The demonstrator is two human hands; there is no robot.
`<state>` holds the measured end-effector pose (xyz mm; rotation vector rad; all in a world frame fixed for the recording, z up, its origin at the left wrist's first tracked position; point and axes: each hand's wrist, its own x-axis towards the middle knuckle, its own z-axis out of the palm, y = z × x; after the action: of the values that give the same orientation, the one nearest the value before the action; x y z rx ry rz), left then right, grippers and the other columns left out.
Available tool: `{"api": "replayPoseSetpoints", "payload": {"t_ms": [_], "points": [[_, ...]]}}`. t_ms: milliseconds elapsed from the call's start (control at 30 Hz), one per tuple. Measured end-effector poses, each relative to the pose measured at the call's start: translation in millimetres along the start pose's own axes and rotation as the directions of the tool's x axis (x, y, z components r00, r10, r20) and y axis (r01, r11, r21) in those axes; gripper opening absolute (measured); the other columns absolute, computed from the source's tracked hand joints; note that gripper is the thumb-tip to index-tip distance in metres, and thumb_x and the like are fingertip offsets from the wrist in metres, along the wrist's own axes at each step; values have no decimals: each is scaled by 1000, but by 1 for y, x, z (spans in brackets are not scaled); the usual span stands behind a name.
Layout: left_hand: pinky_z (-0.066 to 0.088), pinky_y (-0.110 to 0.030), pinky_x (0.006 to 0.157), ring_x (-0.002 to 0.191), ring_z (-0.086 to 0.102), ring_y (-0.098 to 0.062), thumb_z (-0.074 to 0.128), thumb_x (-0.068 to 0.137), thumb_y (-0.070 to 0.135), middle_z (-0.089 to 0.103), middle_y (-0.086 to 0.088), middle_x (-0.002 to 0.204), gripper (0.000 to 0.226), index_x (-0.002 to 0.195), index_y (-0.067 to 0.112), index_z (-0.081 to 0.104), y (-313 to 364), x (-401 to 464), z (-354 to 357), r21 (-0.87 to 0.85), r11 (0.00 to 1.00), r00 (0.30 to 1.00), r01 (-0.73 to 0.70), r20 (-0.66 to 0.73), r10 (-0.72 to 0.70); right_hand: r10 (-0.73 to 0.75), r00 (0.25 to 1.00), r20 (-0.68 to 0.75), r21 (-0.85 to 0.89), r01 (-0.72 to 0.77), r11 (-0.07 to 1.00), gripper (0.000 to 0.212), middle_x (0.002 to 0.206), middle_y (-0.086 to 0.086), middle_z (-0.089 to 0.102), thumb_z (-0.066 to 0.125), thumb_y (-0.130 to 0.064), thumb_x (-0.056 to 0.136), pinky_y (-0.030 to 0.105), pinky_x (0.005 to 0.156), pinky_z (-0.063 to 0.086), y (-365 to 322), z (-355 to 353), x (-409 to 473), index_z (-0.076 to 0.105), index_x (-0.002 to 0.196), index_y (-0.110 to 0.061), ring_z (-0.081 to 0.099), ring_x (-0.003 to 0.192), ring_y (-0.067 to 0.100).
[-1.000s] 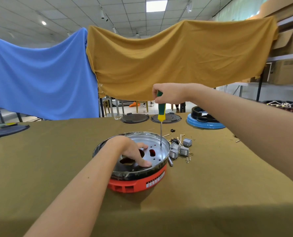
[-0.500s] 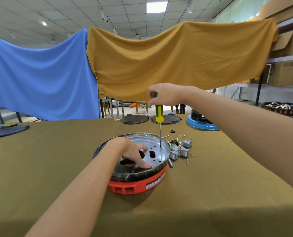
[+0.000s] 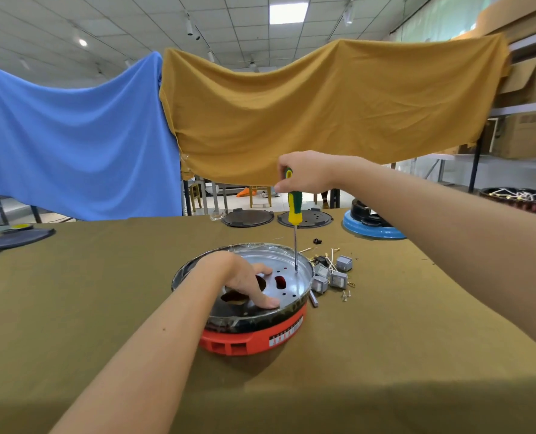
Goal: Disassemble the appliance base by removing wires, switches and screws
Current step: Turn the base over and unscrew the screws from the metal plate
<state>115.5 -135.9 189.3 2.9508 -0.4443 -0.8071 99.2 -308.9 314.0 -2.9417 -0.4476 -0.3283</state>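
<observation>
The worktop [image 3: 72, 308] carried an olive cloth. The appliance base [image 3: 254, 338], red below with a metal pan on top, sat at its centre. The left hand [image 3: 244, 280] rested inside the pan, fingers spread and pressing the plate. The right hand [image 3: 304, 173] gripped the top of a green-and-yellow screwdriver [image 3: 294, 208], fingers curled round the handle; the shaft stood upright, tip on the plate at 2 o'clock. Grey switches [image 3: 334, 274], with wires and screws, lay just beside the base at 3 o'clock.
</observation>
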Motion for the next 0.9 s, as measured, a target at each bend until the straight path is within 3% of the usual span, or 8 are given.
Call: {"api": "replayPoseSetpoints", "payload": {"t_ms": [67,200,267,400,533,633,833,900], "points": [[33,-49,109,147,26,-40,68,78,68,11,-1,167,101,154,50,5,0,-1,1,-6,1000,1000,-4,2,4,-26,1000,16,165,23,986,25,118,13,57,62,-21,97,36,79,49,-1,-3,-3,52,118,-11,55,93,22],[33,-50,109,147,25,-40,68,77,69,11,-1,167,102,154,50,5,0,-1,0,1,1000,1000,-1,-3,1,8,1000,14,281,-12,960,31,105,12,54,56,2,87,24,60,41,-1,-5,-3,55,117,-4,48,77,16],[34,-51,109,147,24,-40,68,78,69,11,-2,167,101,154,50,5,0,-1,0,5,1000,1000,2,0,-2,21,1000,13,126,-23,992,23,98,9,57,57,-15,93,24,56,38,0,-2,-2,58,113,-4,47,70,14],[33,-52,109,147,24,-41,67,80,67,10,-3,167,100,155,49,4,1,-2,0,7,1000,1000,5,-2,-5,38,997,-74,-87,-45,995,43,90,5,60,54,-52,97,28,58,39,6,4,0,57,106,-10,52,73,16],[33,-52,110,147,23,-40,67,80,67,10,-3,167,99,155,48,4,2,-3,0,11,1000,1000,4,-6,-4,-28,998,-54,112,34,993,22,96,2,52,64,-20,96,22,57,38,9,5,-1,56,115,-11,50,75,15],[33,-53,110,147,23,-41,68,80,66,10,-3,167,99,155,49,5,2,-2,0,6,1000,1000,2,-3,-2,-12,1000,-8,350,14,937,37,112,12,53,59,2,87,24,60,43,13,3,-3,53,121,-11,50,78,17],[34,-52,109,147,22,-40,69,79,67,10,-3,167,100,155,50,5,1,-2,0,1,1000,1000,3,-1,-3,17,996,-84,4,-17,1000,36,87,1,58,52,-50,99,28,59,39,15,6,0,53,106,-14,50,71,13],[35,-50,108,147,25,-40,68,79,68,11,-3,167,100,154,50,6,0,-2,0,10,1000,1000,6,-10,-6,0,994,-111,0,0,1000,33,85,-1,56,50,-46,101,27,57,36,15,8,0,55,107,-13,49,70,12]]}}
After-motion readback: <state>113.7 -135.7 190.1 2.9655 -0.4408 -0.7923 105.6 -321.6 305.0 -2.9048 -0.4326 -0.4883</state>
